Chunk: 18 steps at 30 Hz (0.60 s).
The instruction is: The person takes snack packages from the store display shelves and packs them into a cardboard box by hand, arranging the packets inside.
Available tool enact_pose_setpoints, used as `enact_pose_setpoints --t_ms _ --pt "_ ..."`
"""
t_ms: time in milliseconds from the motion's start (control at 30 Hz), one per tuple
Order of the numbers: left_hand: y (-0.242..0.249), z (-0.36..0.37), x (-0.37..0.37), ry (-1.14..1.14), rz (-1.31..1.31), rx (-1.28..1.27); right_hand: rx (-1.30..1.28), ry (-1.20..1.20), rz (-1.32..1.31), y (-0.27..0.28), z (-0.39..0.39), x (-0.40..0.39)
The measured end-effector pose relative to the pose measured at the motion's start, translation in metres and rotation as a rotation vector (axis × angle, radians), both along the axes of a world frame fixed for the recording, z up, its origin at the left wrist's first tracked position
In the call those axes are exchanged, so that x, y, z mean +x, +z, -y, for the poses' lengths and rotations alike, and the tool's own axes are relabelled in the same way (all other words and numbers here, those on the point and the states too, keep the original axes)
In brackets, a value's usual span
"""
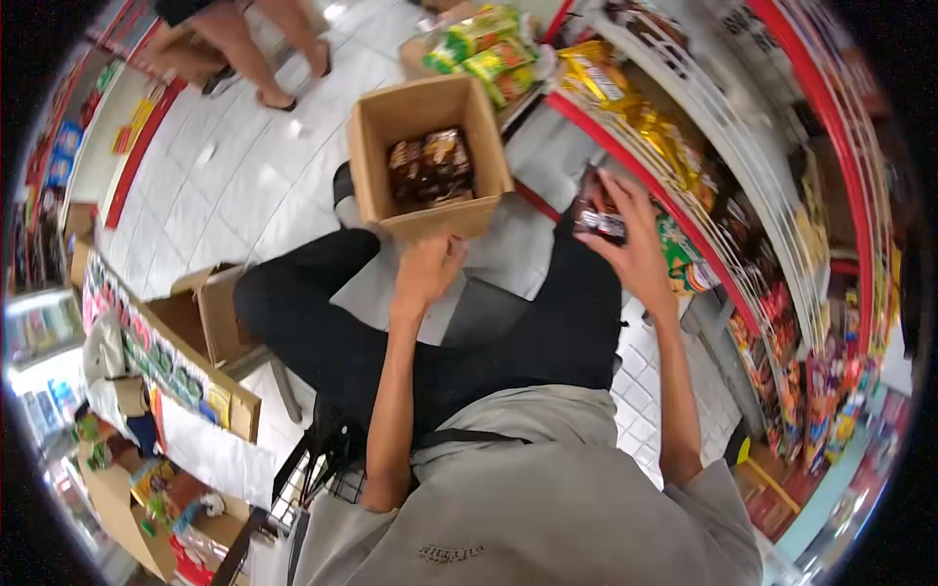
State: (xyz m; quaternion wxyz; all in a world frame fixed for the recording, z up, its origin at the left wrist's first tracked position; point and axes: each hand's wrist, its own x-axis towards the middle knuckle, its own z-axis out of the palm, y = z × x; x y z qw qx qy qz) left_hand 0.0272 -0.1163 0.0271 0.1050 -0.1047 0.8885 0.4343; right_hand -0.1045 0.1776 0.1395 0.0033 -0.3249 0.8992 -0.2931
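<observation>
A dark brown snack packet (598, 210) is pinched in my right hand (633, 234), beside the shelf's red front edge. My left hand (428, 269) has its fingers curled in front of the near wall of an open cardboard box (430, 223). Whether those fingers touch the box or hold anything is hidden. Several dark brown packets (430, 168) with a similar look lie inside the box, which stands in front of me between my knees.
Store shelves (625, 146) with yellow and brown packets curve along my right. Green and yellow packets (489, 54) are heaped beyond the box. Another open carton (210, 313) stands by my left knee. Another person's legs (239, 49) are on the tiled floor at upper left.
</observation>
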Motion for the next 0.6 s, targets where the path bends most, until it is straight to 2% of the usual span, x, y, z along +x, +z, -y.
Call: enact_pose_setpoints --t_ms 33,67,133,167,233,267,300,367,400,467,500,567,600 --pt "0.011 0.012 -0.006 0.079 0.138 -0.048 -0.001 0.029 0.019 -0.004 0.036 -0.002" --pt "0.008 0.022 -0.006 0.099 0.154 -0.044 -0.07 0.1 0.079 -0.008 0.072 -0.01" --pt "-0.004 0.041 -0.009 0.541 -0.092 0.022 -0.119 0.216 0.144 -0.03 0.139 -0.03" --pt "-0.013 0.047 -0.012 0.555 -0.074 0.028 -0.102 0.267 0.152 -0.049 0.17 -0.045" --pt "-0.035 0.056 -0.024 0.828 -0.142 -0.011 -0.039 0.412 0.298 -0.121 0.222 -0.081" --pt "-0.047 0.061 -0.03 0.966 -0.183 -0.035 0.162 0.477 0.443 -0.164 0.252 -0.102" --pt "-0.057 0.064 -0.031 0.981 -0.171 -0.036 0.367 0.539 0.584 -0.209 0.278 -0.117" --pt "-0.075 0.064 -0.031 0.868 -0.084 0.069 0.665 0.625 0.779 -0.303 0.311 -0.13" --pt "-0.082 0.063 -0.031 0.802 -0.04 0.124 0.669 0.628 0.791 -0.358 0.317 -0.133" --pt "-0.09 0.053 -0.035 0.794 -0.056 0.073 0.984 0.675 0.946 -0.457 0.32 -0.132" --pt "-0.093 0.05 -0.038 0.784 -0.085 0.019 0.985 0.666 0.957 -0.492 0.32 -0.127" --pt "-0.092 0.052 -0.044 0.792 -0.046 0.069 0.946 0.702 0.82 -0.553 0.32 -0.107" --pt "-0.087 0.055 -0.047 0.81 -0.014 0.111 0.926 0.705 0.717 -0.549 0.324 -0.096"
